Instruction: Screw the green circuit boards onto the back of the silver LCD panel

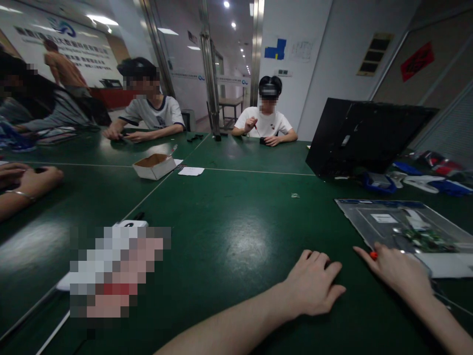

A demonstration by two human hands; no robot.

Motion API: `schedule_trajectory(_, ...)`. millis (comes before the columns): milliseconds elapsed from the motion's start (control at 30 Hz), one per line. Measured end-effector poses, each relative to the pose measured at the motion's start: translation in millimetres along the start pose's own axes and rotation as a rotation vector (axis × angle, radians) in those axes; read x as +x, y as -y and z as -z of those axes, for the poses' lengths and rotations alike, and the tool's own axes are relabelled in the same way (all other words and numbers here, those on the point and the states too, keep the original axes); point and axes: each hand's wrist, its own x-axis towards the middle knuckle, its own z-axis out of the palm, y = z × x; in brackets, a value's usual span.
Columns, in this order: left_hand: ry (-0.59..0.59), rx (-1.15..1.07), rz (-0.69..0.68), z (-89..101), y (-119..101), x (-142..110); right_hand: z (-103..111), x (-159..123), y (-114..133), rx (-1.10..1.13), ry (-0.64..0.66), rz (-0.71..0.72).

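My left hand (312, 285) rests on the green tabletop (236, 207), palm down. Its fingers are loosely bent, the thumb stands apart, and nothing shows in it. To its right, my right hand (402, 273) lies at the near edge of a flat display panel (364, 217). Between thumb and fingers pokes the orange-red end of a thin tool (374, 255); the rest of it is hidden by the hand. A green circuit board (424, 240) and a white label (383, 218) sit on the panel, just beyond that hand.
A black monitor (362, 133) stands behind the panel, with a blue tray (379, 182) nearby. A small clear packet (294, 195) lies mid-table. Leftward are a white open box (155, 167), a paper slip (191, 171) and a blurred-out white device (131, 224). Co-workers sit around the table.
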Motion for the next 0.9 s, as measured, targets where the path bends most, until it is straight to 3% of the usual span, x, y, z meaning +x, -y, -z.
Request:
schedule_trajectory(100,-0.119,-0.069,0.093,-0.1,0.7,-1.6,9.9,-28.3,55.8,-0.080,0.038,0.157)
schedule_trajectory(167,-0.180,-0.106,0.152,0.5,5.1,-3.1,16.8,-45.5,87.1,-0.025,0.028,0.294)
schedule_trajectory(267,-0.228,-0.129,0.223,6.8,17.0,-5.4,27.6,-67.6,123.6,0.092,0.111,0.482)
schedule_trajectory(400,-0.142,-0.130,0.198,24.5,37.6,-8.8,38.8,-89.5,163.1,0.227,0.184,0.645)
schedule_trajectory(500,-0.092,-0.049,0.269,33.7,53.6,-15.7,38.1,-99.0,191.6,0.220,0.206,0.824)
schedule_trajectory(567,-0.067,0.030,0.314,35.9,62.7,-24.2,33.9,-102.6,209.8,0.205,0.177,0.976)
schedule_trajectory(733,0.004,0.176,0.335,42.7,74.3,-55.9,26.1,-108.9,244.2,0.208,0.022,1.093)
schedule_trajectory(900,0.021,0.273,0.343,55.2,81.8,-91.6,34.3,-114.2,245.5,0.360,-0.266,1.334)
